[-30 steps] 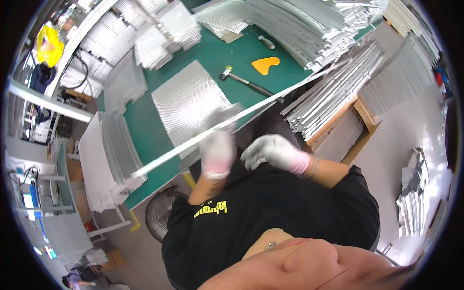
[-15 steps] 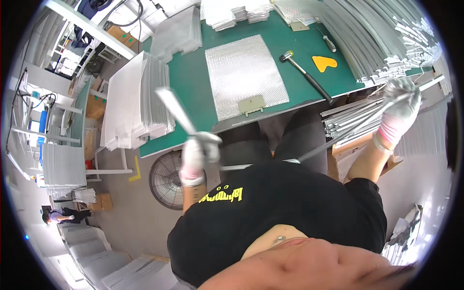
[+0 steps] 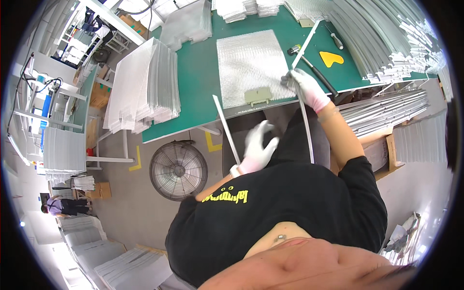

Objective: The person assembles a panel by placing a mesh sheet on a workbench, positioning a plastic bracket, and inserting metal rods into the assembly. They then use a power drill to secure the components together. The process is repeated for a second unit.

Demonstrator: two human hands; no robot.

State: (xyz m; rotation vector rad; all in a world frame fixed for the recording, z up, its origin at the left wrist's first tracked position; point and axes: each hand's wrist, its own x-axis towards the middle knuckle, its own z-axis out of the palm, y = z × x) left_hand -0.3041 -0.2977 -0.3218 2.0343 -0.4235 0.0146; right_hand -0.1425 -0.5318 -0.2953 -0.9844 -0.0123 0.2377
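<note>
My right hand (image 3: 308, 89), in a white glove, is closed around a long thin white strip (image 3: 303, 112) at the table's front edge. That strip runs from over the green table down to my lap. My left hand (image 3: 259, 149), also gloved, is in front of my body with its fingers apart and slightly blurred. A second white strip (image 3: 225, 126) stands tilted beside it, its lower end near the left wrist. On the table lies a silvery mesh sheet (image 3: 251, 63), with a small grey-green toothed block (image 3: 258, 95) on its near edge.
A hammer (image 3: 319, 77), a yellow scraper (image 3: 331, 59) and a screwdriver (image 3: 337, 42) lie right of the sheet. Mesh panels (image 3: 145, 87) are stacked at left, and strips (image 3: 386, 38) are piled at right. A floor fan (image 3: 179, 170) stands below the table. Another person (image 3: 65, 207) is far left.
My right hand has swung in from the far right to the table's front edge with a strip. My left hand has moved right and lower, letting go of its strip.
</note>
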